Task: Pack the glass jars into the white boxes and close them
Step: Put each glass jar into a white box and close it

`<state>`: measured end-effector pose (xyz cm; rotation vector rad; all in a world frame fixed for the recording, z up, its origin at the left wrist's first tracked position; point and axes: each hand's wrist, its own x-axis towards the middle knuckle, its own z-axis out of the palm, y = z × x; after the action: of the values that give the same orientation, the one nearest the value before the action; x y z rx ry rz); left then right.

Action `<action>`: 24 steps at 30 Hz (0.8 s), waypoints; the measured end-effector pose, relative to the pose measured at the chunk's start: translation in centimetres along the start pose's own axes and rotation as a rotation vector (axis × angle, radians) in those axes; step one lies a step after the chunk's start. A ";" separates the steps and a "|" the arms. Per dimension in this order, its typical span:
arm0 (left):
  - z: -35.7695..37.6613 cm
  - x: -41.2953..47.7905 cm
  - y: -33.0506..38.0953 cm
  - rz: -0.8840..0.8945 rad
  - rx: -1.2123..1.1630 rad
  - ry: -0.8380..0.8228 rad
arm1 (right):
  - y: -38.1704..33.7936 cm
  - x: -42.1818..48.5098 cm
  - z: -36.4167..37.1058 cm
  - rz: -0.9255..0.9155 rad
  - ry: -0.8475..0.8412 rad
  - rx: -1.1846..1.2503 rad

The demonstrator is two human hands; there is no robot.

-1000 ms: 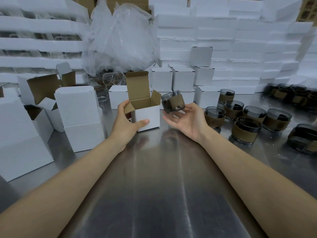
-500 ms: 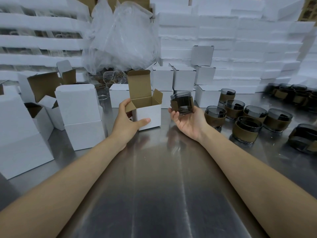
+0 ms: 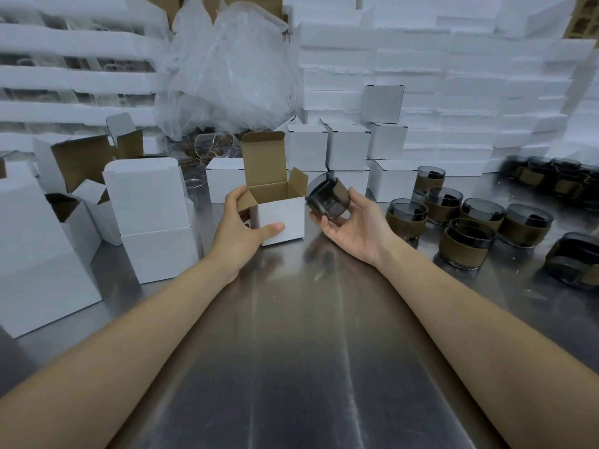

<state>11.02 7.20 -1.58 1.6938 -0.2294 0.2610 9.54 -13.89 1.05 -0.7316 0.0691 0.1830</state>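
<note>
A small white box (image 3: pixel 285 218) stands open on the steel table, its brown lid flap upright. My left hand (image 3: pixel 243 228) grips its left side, thumb across the front face. Just to the right, my right hand (image 3: pixel 353 228) holds a smoky glass jar (image 3: pixel 327 197) with a brown band, tilted on its side, its top toward the box's right flap. The jar is outside the box, close to its right edge.
Several more banded jars (image 3: pixel 466 228) stand on the table at the right. Closed white boxes (image 3: pixel 346 147) sit behind, larger open boxes (image 3: pixel 146 202) at the left. A clear plastic bag (image 3: pixel 233 69) and white foam stacks (image 3: pixel 453 76) fill the back.
My right hand has turned the jar from upright onto its side and brought it closer to the box's right flap. My left hand keeps its grip on the box.
</note>
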 end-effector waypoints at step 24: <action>0.1 -0.2 0.3 -0.006 -0.008 0.000 | 0.1 -0.1 0.0 -0.077 -0.062 0.030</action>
<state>10.75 7.08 -1.41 1.6867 -0.2251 0.2556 9.42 -13.82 1.05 -0.6965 -0.0159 0.1305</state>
